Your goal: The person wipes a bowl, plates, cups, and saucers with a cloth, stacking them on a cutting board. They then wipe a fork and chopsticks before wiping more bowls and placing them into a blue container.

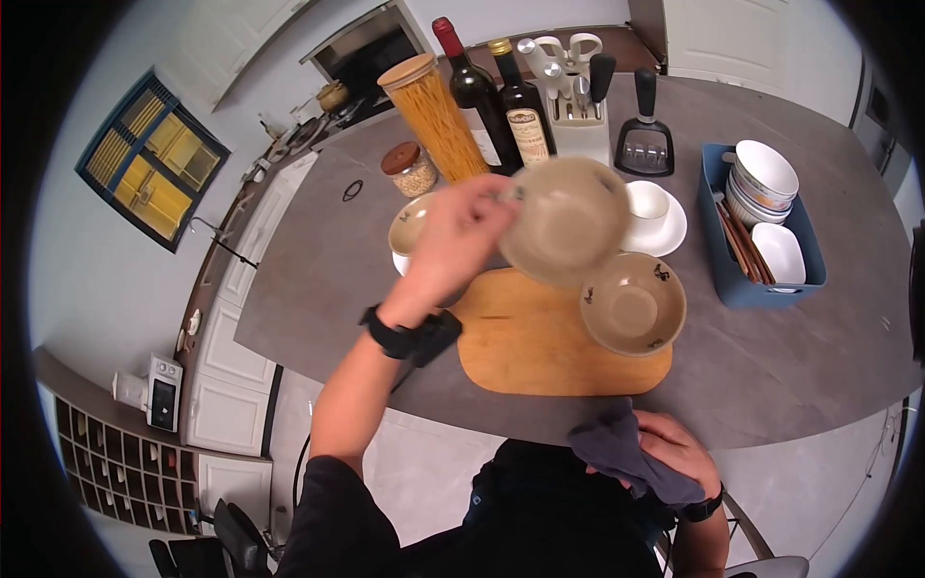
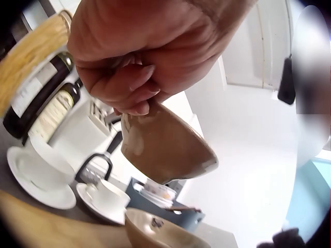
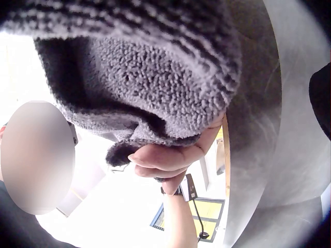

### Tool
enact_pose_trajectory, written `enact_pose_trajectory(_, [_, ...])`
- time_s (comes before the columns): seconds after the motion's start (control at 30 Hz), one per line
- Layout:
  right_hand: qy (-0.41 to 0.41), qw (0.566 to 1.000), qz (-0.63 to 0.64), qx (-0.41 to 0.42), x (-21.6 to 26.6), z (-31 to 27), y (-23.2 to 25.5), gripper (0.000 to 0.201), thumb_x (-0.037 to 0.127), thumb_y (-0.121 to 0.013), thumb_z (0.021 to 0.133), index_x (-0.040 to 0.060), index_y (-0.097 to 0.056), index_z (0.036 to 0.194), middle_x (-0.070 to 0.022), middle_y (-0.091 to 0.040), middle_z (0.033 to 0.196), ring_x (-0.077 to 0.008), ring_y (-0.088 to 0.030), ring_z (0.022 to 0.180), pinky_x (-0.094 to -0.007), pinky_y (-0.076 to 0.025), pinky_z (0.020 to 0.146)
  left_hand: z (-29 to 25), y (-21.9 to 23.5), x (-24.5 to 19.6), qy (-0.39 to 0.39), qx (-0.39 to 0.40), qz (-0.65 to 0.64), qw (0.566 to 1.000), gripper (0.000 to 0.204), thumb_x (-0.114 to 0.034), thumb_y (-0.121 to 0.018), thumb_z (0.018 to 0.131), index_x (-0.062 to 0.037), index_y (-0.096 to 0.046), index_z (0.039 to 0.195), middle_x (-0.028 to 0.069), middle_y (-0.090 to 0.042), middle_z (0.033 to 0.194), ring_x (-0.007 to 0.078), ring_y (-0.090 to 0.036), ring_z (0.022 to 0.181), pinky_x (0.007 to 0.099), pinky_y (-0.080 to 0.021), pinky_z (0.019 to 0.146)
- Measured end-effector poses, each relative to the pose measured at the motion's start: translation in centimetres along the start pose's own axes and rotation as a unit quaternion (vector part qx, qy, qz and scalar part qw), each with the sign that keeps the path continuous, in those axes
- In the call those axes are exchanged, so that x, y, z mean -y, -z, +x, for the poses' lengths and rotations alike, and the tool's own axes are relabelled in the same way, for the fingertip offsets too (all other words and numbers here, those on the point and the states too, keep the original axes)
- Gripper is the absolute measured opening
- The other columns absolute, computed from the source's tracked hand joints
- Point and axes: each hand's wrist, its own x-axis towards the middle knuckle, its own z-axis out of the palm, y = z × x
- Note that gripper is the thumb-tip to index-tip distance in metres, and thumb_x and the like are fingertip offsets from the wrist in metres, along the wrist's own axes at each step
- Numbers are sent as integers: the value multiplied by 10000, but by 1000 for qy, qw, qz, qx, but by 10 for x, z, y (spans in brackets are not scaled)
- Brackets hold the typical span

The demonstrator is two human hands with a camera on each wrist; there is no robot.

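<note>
My left hand point(image 1: 453, 236) pinches the rim of a beige bowl point(image 1: 564, 220), which it holds up and tilted above the wooden cutting board point(image 1: 520, 342). In the left wrist view the bowl's outer side point(image 2: 165, 147) hangs below my curled fingers. A dark grey towel point(image 1: 621, 453) is bunched in my right hand point(image 1: 682, 451) at the counter's front edge; its looped pile fills much of the right wrist view. On the board's right end sits a second beige bowl point(image 1: 633, 306) with small dark figures inside. Another beige bowl point(image 1: 409, 226) stands left of the board, partly hidden by my left hand.
Behind stand a jar of spaghetti point(image 1: 438, 120), two dark bottles point(image 1: 525, 111), a smaller jar point(image 1: 409, 171) and a knife block point(image 1: 583, 130). A white cup point(image 1: 646, 204) on a saucer is beyond the board. To the right, a blue bin point(image 1: 761, 289) holds stacked bowls.
</note>
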Motion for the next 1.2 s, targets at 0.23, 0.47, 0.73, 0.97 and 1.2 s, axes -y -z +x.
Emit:
enact_pose_trajectory(0.23, [11, 1000, -12, 24, -4, 2, 3, 369, 130, -412, 1038, -45, -566, 1325, -159, -744, 1088, -141, -670, 737, -254, -566, 641, 7, 116, 69, 148, -112, -47, 981, 154, -197, -667, 995, -61, -719, 1045, -85, -594, 702, -19, -418, 521, 182, -254, 447])
enact_pose_trajectory(0.47, [8, 1000, 1, 10, -7, 0, 3, 373, 162, -428, 1061, -39, -559, 1346, -167, -740, 1113, -138, -676, 763, -252, -566, 663, -3, 138, 124, 172, -137, -14, 975, 150, -149, -679, 974, -9, -729, 993, -42, -618, 714, 23, -477, 564, 206, -343, 498])
enact_pose_trajectory(0.73, [0, 999, 31, -12, -12, -2, 3, 385, 166, -437, 1060, -43, -547, 1363, -205, -734, 1124, -153, -685, 748, -254, -567, 653, -10, 134, 145, 179, -136, 16, 974, 208, -187, -667, 993, -17, -745, 1085, -60, -598, 697, 2, -421, 540, 200, -267, 461])
enact_pose_trajectory(0.97, [-3, 999, 43, -21, -9, -1, 1, 388, 167, -440, 1057, -54, -553, 1355, -216, -736, 1098, -157, -684, 744, -256, -567, 645, -15, 132, 142, 195, -133, -11, 972, 276, -203, -686, 997, 27, -746, 1137, -49, -608, 699, 26, -464, 576, 220, -336, 492])
enact_pose_trajectory(1.2, [4, 999, 46, -25, -10, -2, 1, 389, 186, -457, 1060, -62, -560, 1342, -220, -737, 1092, -162, -683, 733, -259, -565, 637, -16, 131, 145, 205, -146, 8, 968, 347, -286, -693, 1006, 4, -744, 1191, -60, -582, 687, 20, -435, 566, 225, -314, 491])
